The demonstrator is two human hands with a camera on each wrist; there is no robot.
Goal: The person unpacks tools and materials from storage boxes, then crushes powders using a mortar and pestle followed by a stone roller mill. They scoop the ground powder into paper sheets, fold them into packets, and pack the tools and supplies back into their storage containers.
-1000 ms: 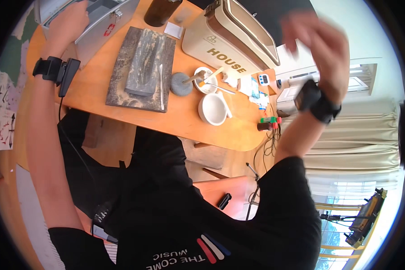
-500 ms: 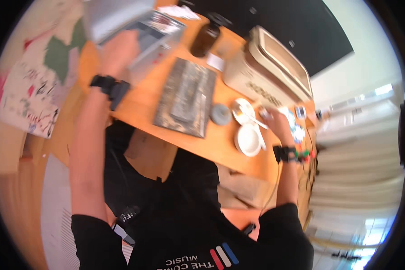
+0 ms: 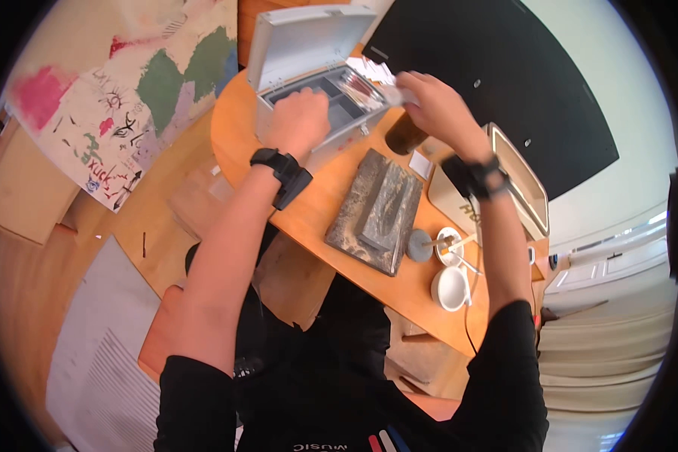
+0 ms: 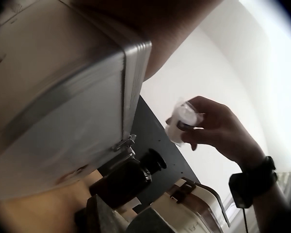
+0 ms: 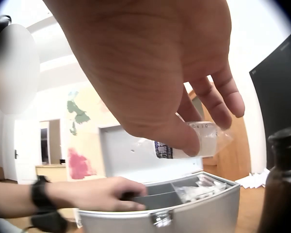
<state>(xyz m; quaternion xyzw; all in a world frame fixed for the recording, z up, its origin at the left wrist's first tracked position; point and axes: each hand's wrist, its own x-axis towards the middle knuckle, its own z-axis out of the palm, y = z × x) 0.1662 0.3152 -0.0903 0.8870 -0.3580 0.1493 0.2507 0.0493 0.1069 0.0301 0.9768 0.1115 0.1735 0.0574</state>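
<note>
My right hand (image 3: 441, 109) is raised at the far right corner of an open silver case (image 3: 339, 143). Between thumb and fingers it pinches a small white cylinder (image 5: 208, 141) with a dark blue label, wrapped in clear plastic. In the left wrist view the same wrapped cylinder (image 4: 180, 127) shows in front of a pale wall. My left hand (image 3: 301, 120) rests over the case's near left compartment. Its thumb and index finger are parted in the right wrist view, with nothing visible between them. Packets (image 3: 361, 90) fill the case's right section.
A dark brown stoppered bottle (image 3: 404, 137) stands just below my right hand. Nearer lie a dark board (image 3: 346, 218) bearing a stone slab (image 3: 388, 207), a grey round stone (image 3: 419, 245) and a white bowl (image 3: 450, 290). A cream bin (image 3: 448, 192) stands at the right.
My right hand has gone from raised at the right, down to the small things by the bowl, then up to the case with the wrapped cylinder. The left hand stays at the case.
</note>
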